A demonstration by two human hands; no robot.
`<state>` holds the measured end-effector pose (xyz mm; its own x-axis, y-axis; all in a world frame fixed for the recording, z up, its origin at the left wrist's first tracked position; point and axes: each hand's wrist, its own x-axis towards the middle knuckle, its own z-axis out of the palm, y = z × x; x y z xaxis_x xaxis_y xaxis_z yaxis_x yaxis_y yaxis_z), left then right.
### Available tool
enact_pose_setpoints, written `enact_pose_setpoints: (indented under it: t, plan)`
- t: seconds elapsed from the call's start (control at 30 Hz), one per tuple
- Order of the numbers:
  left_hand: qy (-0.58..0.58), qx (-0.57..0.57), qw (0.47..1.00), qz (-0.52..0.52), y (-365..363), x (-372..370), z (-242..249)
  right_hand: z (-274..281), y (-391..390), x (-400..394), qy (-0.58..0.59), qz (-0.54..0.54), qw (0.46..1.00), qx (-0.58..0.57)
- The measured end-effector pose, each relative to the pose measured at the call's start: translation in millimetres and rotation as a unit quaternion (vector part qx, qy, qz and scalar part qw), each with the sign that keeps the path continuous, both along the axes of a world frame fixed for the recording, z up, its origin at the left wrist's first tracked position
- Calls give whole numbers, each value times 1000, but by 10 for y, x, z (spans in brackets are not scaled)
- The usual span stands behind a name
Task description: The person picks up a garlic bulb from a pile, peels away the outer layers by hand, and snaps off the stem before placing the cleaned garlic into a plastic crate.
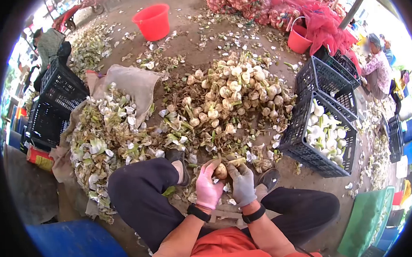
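Observation:
Between my knees, my left hand (209, 185), in a pinkish glove, has its fingers wrapped round a brownish garlic bulb (220, 171). My right hand (242, 184), in a grey glove, is closed on the bulb's pale stalk (237, 162), just right of the bulb. Both hands are close together above the ground. In front of them lies a heap of untrimmed garlic bulbs (236, 88) with roots and dry leaves. To the right, a black crate (318, 166) holds many cleaned white bulbs (327, 139).
Peelings (99, 154) and a sack (126, 86) lie at left, beside black crates (47, 121). Red buckets (152, 23) and filled net bags (242, 5) stand farther back. One person (51, 48) sits at far left, another (378, 68) at right. A blue container (80, 246) is lower left.

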<state>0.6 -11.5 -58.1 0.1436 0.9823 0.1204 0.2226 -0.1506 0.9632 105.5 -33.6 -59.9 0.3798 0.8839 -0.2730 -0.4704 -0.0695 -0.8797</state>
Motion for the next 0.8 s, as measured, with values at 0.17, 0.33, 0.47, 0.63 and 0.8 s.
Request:
enact_pose_setpoints:
  t: [0.17,0.33,0.47,0.63,0.8]
  plan:
    - [-99,-109,988,-34,-3,-56,-32,51,-67,67,-83,13,996,-11]
    - [-320,-258,910,-52,72,-141,45,143,-119,151,-164,33,986,6]
    - [-351,-334,873,-57,75,-135,47,233,-123,233,-266,68,961,-27]
    - [-246,-242,932,-107,60,-122,-48,242,-144,308,-329,65,941,-30]
    - [-309,-303,883,-180,1,-83,41,116,114,578,-503,19,860,-78]
